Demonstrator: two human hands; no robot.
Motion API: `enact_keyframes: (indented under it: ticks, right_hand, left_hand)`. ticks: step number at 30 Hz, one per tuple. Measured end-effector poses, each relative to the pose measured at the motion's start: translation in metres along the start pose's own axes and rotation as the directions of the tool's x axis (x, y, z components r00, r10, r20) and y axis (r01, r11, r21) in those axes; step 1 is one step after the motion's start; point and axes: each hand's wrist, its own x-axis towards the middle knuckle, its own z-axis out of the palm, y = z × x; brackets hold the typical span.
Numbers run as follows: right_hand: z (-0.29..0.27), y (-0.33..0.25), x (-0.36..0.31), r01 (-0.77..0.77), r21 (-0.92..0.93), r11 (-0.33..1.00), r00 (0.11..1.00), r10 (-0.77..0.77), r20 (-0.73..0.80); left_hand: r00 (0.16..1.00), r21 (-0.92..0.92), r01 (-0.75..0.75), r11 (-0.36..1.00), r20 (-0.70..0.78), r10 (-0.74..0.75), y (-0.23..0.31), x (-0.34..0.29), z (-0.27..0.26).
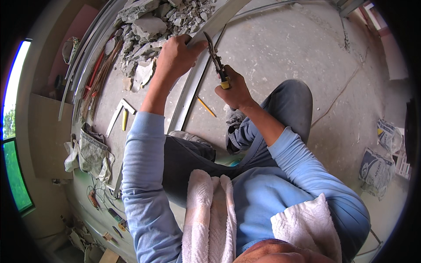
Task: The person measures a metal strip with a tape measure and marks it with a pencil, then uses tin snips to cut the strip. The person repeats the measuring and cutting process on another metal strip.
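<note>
My left hand is closed around a long, light grey metal channel, thumb along its edge. In my right hand is a pair of tin snips with dark jaws and yellow-and-black handles. The snips' jaws point up toward the channel and meet its edge close to my left thumb; whether they bite into the metal cannot be made out. Below my hands, another metal strip lies on the floor between my legs. A yellow pencil rests on the concrete beside it.
Broken concrete rubble is heaped at the far left. Left of me lie a white square, a yellow marking tool, a grey sack and corded power tools. Printed bags sit on the right.
</note>
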Motion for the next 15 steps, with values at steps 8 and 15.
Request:
enact_keyframes:
  ticks: [8,15]
  right_hand:
    - [0.001,-0.002,0.006,0.086,-0.034,0.996,0.995,-0.088,-0.045]
    - [0.014,0.002,0.012,0.107,0.023,0.994,0.992,-0.105,-0.065]
  left_hand:
    - [0.961,0.182,0.032,0.983,0.263,-0.080,-0.050,-0.039,-0.050]
    - [0.962,0.161,0.038,0.986,0.262,-0.079,-0.071,-0.059,-0.056]
